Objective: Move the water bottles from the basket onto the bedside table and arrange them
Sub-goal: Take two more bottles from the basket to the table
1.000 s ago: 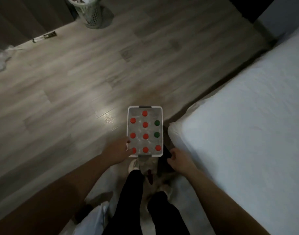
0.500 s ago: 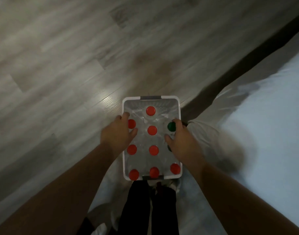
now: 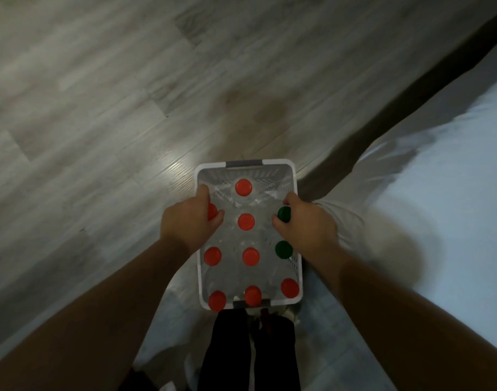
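A white plastic basket (image 3: 245,164) stands on the wooden floor in front of my feet. It holds several clear water bottles, most with red caps (image 3: 243,187), two with green caps (image 3: 283,249) on the right side. My left hand (image 3: 186,221) is curled around the neck of a red-capped bottle (image 3: 212,210) at the basket's left wall. My right hand (image 3: 306,225) is curled around the upper green-capped bottle (image 3: 284,213) at the right wall. Both bottles stand in the basket. The bedside table is out of view.
A bed with a white sheet (image 3: 445,193) fills the right side, its dark base edge (image 3: 382,108) running diagonally. Grey wood floor (image 3: 100,108) spreads to the left and beyond the basket. My dark trouser legs (image 3: 250,348) are just below the basket.
The view has dropped closer to the basket. Both hands went from the basket's near end to the bottles in the second row, and their fingers have closed around the bottle necks.
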A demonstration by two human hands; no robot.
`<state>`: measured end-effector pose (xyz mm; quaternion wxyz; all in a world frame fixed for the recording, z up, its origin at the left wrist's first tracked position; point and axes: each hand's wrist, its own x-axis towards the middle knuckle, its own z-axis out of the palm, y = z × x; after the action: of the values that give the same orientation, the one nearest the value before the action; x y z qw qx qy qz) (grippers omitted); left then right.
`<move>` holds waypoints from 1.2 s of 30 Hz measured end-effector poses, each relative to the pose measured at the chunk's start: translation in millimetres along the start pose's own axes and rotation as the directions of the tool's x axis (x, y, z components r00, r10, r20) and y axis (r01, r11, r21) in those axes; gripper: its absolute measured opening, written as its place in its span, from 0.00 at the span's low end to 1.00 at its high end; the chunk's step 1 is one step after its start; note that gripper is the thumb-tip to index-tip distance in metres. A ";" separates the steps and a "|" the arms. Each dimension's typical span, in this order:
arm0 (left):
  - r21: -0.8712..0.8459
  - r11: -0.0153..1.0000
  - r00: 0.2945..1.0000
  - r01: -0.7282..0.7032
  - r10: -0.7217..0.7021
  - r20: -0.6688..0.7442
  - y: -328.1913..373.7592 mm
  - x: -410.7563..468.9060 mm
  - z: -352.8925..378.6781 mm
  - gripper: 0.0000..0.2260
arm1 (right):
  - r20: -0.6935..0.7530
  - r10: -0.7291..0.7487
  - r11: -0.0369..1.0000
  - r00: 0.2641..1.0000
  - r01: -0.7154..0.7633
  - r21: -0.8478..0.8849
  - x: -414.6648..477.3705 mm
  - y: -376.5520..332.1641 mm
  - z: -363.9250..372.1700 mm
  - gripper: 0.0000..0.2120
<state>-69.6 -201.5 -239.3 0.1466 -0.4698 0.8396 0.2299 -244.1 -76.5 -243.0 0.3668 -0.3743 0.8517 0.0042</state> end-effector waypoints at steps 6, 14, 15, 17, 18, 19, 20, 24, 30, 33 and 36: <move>-0.012 0.999 0.996 -0.047 0.046 -0.079 22.5 -18.6 -35.2 0.18 | 0.043 -0.002 1.000 0.999 0.001 0.028 -26.8 -4.6 -36.8 0.15; -0.144 0.989 0.987 0.028 -0.051 -0.152 49.0 -103.3 -130.7 0.15 | -0.185 0.032 0.973 0.982 0.012 0.230 -139.4 -20.2 -106.8 0.14; -0.181 0.983 0.984 0.035 -0.066 -0.168 52.3 -118.7 -143.6 0.15 | -0.217 0.062 0.959 0.974 0.001 0.282 -160.7 -22.3 -117.1 0.14; -0.259 0.965 0.980 0.031 -0.081 -0.184 61.6 -150.8 -169.4 0.14 | -0.276 0.123 0.926 0.953 -0.011 0.376 -204.8 -25.1 -134.6 0.14; -0.294 0.956 0.978 0.015 -0.074 -0.194 66.8 -166.5 -181.1 0.13 | -0.309 0.145 0.908 0.940 -0.003 0.418 -226.4 -25.9 -140.6 0.14; -0.326 0.945 0.977 -0.004 -0.066 -0.204 71.9 -181.6 -192.3 0.13 | -0.332 0.169 0.890 0.928 0.001 0.457 -246.8 -26.0 -144.8 0.14; -0.352 0.936 0.976 -0.024 -0.054 -0.211 76.7 -195.8 -201.8 0.13 | -0.350 0.187 0.872 0.918 0.008 0.489 -265.9 -25.7 -147.7 0.14; -0.366 0.923 0.981 -0.121 0.055 -0.185 94.4 -241.4 -225.7 0.12 | -0.399 0.241 0.833 0.885 0.023 0.553 -330.4 -17.7 -152.0 0.12; -0.258 0.910 0.946 -0.325 0.309 -0.099 119.4 -291.4 -226.3 0.13 | -0.437 0.400 0.759 0.805 -0.023 0.651 -410.6 10.2 -138.8 0.10; -0.231 0.873 0.902 -0.429 0.426 -0.065 141.2 -314.3 -223.2 0.13 | -0.431 0.506 0.698 0.748 -0.061 0.713 -449.4 27.5 -116.2 0.11; -0.182 0.825 0.844 -0.535 0.531 -0.074 169.9 -336.0 -210.8 0.11 | -0.441 0.564 0.660 0.698 -0.061 0.749 -487.2 52.1 -91.2 0.11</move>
<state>-48.3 7.4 137.7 0.0212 -0.2310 0.9120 0.3382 -114.7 244.5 115.6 0.1562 -0.0250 0.9154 -0.3702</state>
